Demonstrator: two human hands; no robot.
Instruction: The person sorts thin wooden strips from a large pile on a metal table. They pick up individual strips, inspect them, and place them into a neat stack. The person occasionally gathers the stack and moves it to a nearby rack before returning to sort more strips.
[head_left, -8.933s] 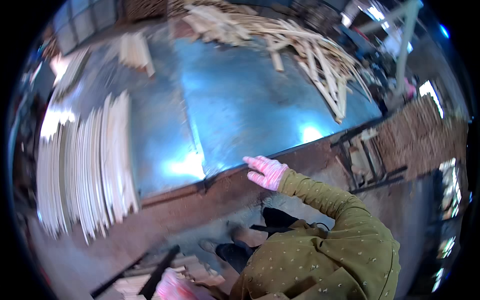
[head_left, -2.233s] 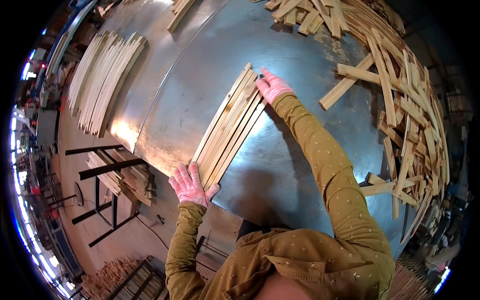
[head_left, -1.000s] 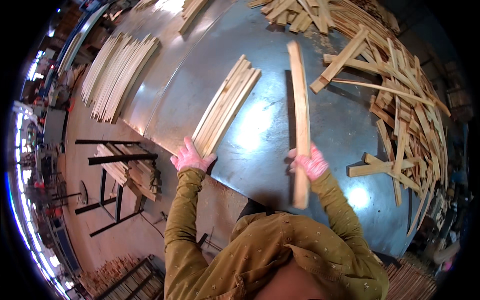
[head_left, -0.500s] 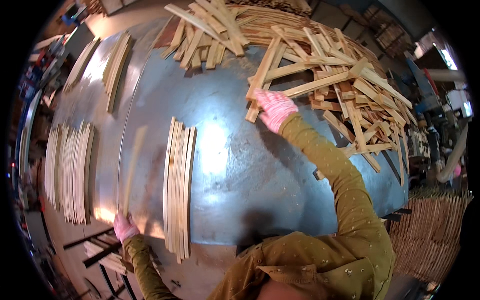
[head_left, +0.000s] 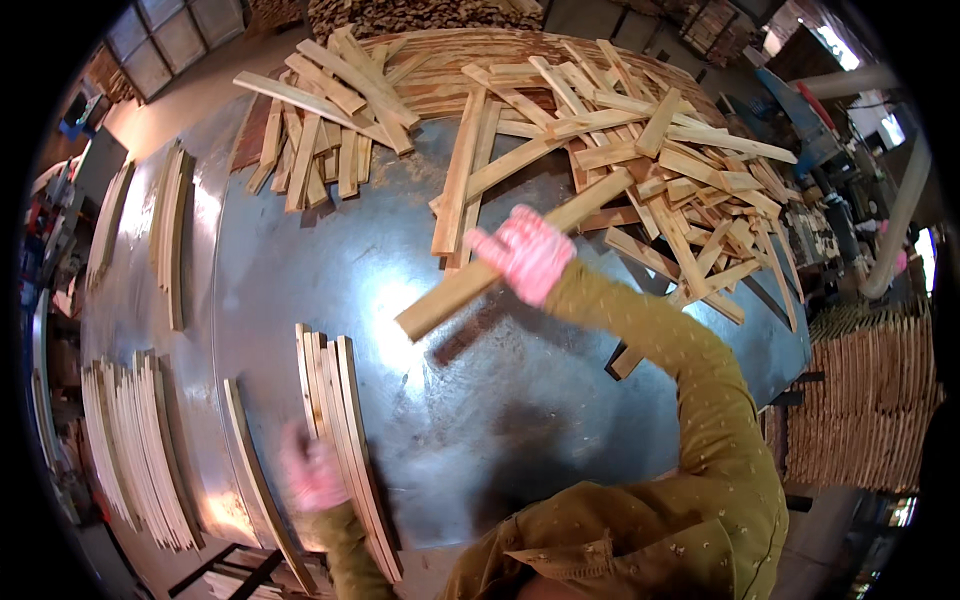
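Observation:
My right hand [head_left: 530,255], in a pink and white glove, is closed around a wooden slat [head_left: 448,302], held slanting above the metal table at the near left side of a loose heap of slats [head_left: 690,235]. My left hand [head_left: 315,472], in a similar glove, is smeared by motion, so its fingers cannot be made out. It is beside a row of slats [head_left: 345,440] laid side by side. To its left a single slat [head_left: 255,470] lies apart, its near end reaching past the table's front edge.
The metal table [head_left: 270,260] fills the middle. Bundles of slats [head_left: 140,440] lie along its left side, with more behind [head_left: 172,230]. Another loose pile [head_left: 320,125] lies at the far edge. A tall stack of wood strips [head_left: 855,400] stands at the right.
My right hand has taken a slat from the heap and swung it nearer. My left hand has let go of its slat, now lying on the table, and moved right. The view has shifted.

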